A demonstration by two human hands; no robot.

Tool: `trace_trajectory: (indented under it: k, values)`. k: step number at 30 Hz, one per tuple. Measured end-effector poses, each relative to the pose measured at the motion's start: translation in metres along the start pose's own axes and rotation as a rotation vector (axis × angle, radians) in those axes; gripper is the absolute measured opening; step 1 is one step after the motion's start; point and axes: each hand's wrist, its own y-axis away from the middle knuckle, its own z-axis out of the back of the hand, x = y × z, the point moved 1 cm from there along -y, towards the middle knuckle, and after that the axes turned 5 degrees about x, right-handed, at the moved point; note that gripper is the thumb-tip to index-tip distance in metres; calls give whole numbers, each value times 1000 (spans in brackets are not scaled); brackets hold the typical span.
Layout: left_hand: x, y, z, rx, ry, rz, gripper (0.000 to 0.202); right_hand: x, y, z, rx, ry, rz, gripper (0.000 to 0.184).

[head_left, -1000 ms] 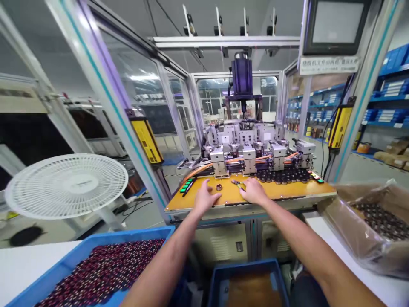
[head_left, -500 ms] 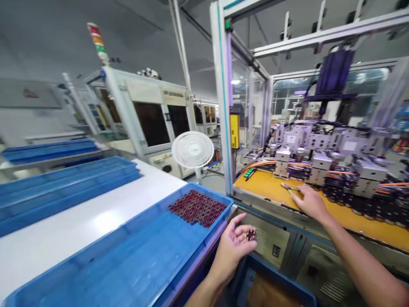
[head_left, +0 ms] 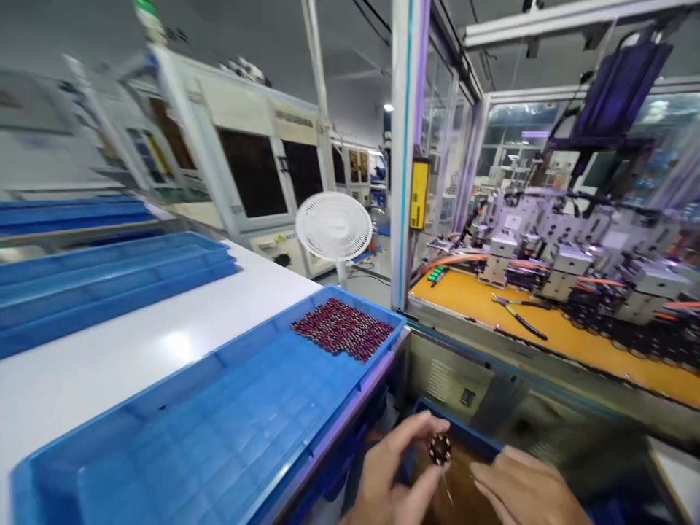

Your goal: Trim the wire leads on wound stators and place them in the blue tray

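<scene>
My left hand (head_left: 397,474) is closed on a small round black part (head_left: 440,449) with copper-coloured spots around its face, pinched between thumb and fingers. A thin strand seems to hang below it. To its right is my right hand (head_left: 528,485), slightly blurred, with its fingers stretched towards the part and apart from it; I see nothing held in it. Pliers (head_left: 519,319) with dark, yellow-edged handles lie spread on the yellow machine table. Many similar small dark parts (head_left: 343,328) stand in rows at the far end of the long blue tray (head_left: 219,423).
Beneath my hands sits a blue bin (head_left: 429,408) with a brown bottom. Metal fixtures (head_left: 566,266) with orange tubes line the machine table (head_left: 464,299), behind a frame post (head_left: 402,160). Stacked blue trays (head_left: 109,284) rest on the white table (head_left: 262,281). A white fan (head_left: 335,227) stands beyond.
My right hand has left the pliers on the yellow table and moved down beside my left hand. The left hand, still with the round part, is lower; the view has shifted.
</scene>
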Motion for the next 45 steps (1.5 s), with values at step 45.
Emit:
trace_trajectory:
  k: [45]
  values:
    - [-24, -10, -42, 498, 495, 411, 29, 19, 47, 8, -274, -1155, -866, 32]
